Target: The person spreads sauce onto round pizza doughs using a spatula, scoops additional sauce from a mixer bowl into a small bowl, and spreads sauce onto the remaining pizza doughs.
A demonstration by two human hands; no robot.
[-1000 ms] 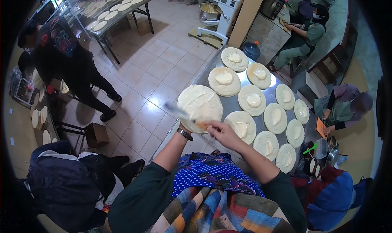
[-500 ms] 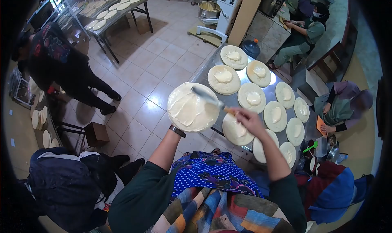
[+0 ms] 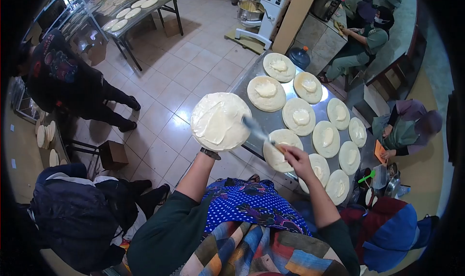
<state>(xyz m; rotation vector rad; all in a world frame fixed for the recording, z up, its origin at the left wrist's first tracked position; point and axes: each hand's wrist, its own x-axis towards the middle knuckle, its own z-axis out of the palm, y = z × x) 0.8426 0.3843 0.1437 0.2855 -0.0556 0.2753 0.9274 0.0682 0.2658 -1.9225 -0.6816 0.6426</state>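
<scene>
Cream-coated flat round (image 3: 220, 121) rests on the person's raised left hand, off the table's left corner. That hand is beneath the disc, so how far its fingers are spread cannot be told; only the wrist (image 3: 205, 161), with its dark watch (image 3: 211, 153), shows below the rim. The right hand (image 3: 299, 161) is curled firmly around the wooden handle of a spatula (image 3: 261, 136), whose blurred blade lies at the disc's right edge; whether it touches the cream is unclear.

Coating on this round looks nearly finished: cream reaches close to the rim all round, with ridges left across the middle.

Beside it, the steel table (image 3: 321, 110) carries eleven more rounds (image 3: 326, 139), from the near edge to the far corner by the blue water jug (image 3: 299, 58). Those seen clearly have cream heaped mid-disc, not yet spread; the one (image 3: 281, 161) behind the right hand is partly covered.

At the table's right edge, a co-worker (image 3: 404, 130) holds something orange (image 3: 380, 152). Beyond the far corner stands a mixer (image 3: 269, 14).
</scene>
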